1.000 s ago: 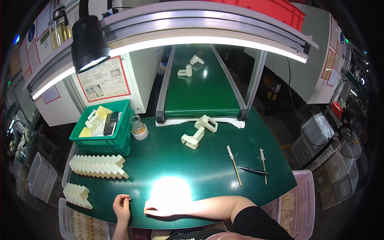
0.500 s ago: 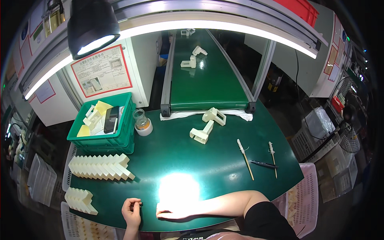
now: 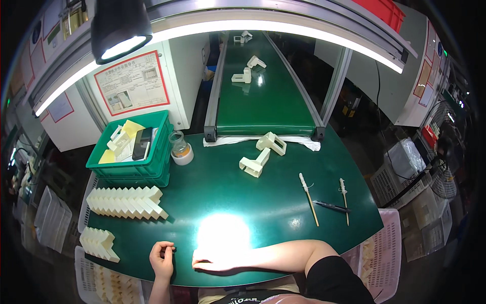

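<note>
My left hand (image 3: 162, 259) rests at the table's near edge with its fingers curled in, and nothing shows in it. My right hand (image 3: 208, 260) lies on the green table (image 3: 197, 200) beside it, the forearm stretched in from the right. Lamp glare washes out much of that hand; its visible fingers look folded, with no object showing. Nearest the left hand is a short row of nested cream plastic parts (image 3: 99, 244). A longer row (image 3: 126, 202) stands behind it. Two cream bracket-like parts, one nearer (image 3: 254, 164) and one farther (image 3: 272, 144), lie farther off, apart from both hands.
A green crate (image 3: 129, 169) holds papers, a dark phone-like object and a cream part. Next to it stands a glass jar (image 3: 180, 147). Two white-tipped sticks (image 3: 310, 203) (image 3: 344, 200) and a black pen-like tool (image 3: 331, 206) lie right. A conveyor (image 3: 266, 109) carries more parts.
The whole view has shifted slightly. Both hands stay in nearly the same place and pose on the table, and the parts and tools lie as before.
</note>
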A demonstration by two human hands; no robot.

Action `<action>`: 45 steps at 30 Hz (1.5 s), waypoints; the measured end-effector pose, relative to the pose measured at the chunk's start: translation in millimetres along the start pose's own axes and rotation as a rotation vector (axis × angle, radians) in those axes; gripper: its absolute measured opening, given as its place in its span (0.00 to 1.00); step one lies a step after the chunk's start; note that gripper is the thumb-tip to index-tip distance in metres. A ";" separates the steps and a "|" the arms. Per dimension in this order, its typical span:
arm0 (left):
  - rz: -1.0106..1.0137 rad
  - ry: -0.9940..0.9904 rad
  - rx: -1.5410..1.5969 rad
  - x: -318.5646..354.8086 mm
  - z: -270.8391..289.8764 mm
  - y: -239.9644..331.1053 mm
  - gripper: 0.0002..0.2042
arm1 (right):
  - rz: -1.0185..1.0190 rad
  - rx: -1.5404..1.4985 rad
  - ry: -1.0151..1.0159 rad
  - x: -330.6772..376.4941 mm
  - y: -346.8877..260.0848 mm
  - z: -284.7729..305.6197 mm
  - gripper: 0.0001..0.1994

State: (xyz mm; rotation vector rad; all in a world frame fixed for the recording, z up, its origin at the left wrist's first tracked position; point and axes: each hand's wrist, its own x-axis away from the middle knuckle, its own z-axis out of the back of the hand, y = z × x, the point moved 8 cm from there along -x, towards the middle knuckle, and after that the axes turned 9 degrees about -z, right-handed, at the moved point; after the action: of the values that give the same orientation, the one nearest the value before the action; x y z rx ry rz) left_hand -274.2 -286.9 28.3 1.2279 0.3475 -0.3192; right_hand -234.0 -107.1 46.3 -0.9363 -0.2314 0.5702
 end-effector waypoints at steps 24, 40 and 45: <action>-0.044 -0.013 -0.090 -0.2 7.5 12.6 0.07 | 0.086 0.105 -0.050 -5.1 -11.2 -0.3 0.10; -0.068 0.126 -0.021 -42.8 13.9 -22.4 0.20 | 0.117 -0.105 -0.200 -15.5 25.1 -34.6 0.05; -0.019 0.044 0.089 -49.6 3.7 -33.9 0.21 | 0.113 -0.143 -0.173 -11.3 21.6 -29.3 0.05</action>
State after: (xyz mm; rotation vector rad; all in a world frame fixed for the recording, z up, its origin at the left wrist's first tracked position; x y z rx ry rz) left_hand -332.9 -298.2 21.5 1.3210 0.3861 -0.3272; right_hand -238.7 -123.8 12.4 -1.0436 -0.3806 0.7477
